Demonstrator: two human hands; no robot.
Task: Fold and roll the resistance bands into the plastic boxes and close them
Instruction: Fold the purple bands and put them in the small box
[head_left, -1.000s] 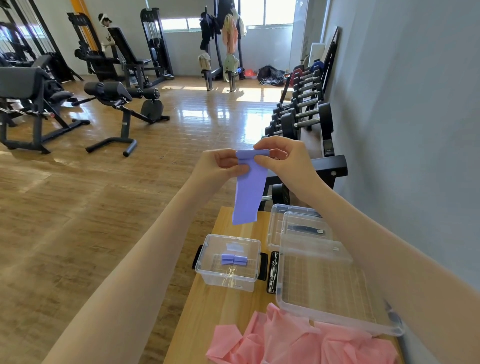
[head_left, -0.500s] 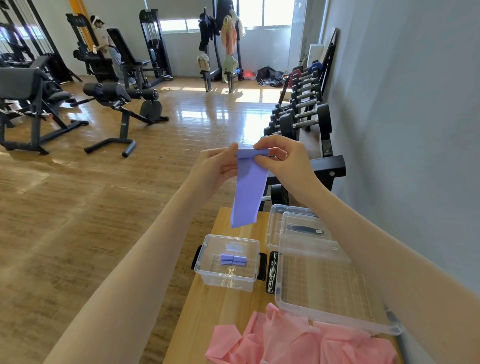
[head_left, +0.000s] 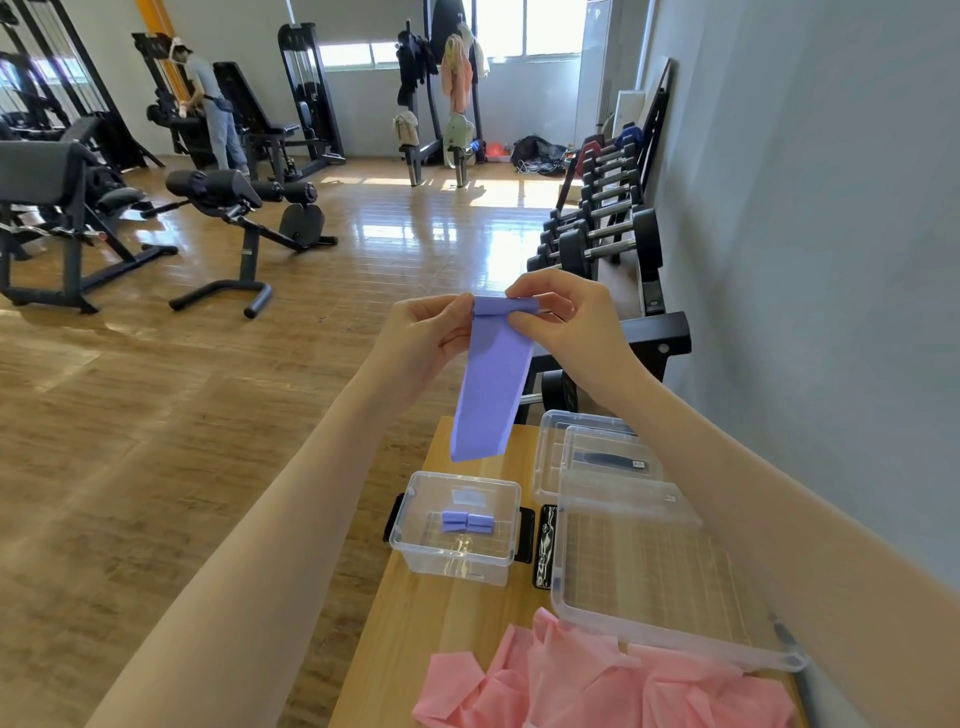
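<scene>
Holding the purple band up in the air, the left hand and the right hand both pinch its top edge, probably so that the loose end hangs straight while they roll it. Below on the table, the small open box contains two purple rolls. Pink bands lie near a big lid.

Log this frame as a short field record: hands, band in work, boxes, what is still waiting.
left hand: pinches the rolled top of the purple band
right hand: pinches the same roll
purple band: top edge rolled, tail hangs above the table
small open box: holds two purple rolls
large clear box: looks empty
waiting: pink bands, loose heap
</scene>
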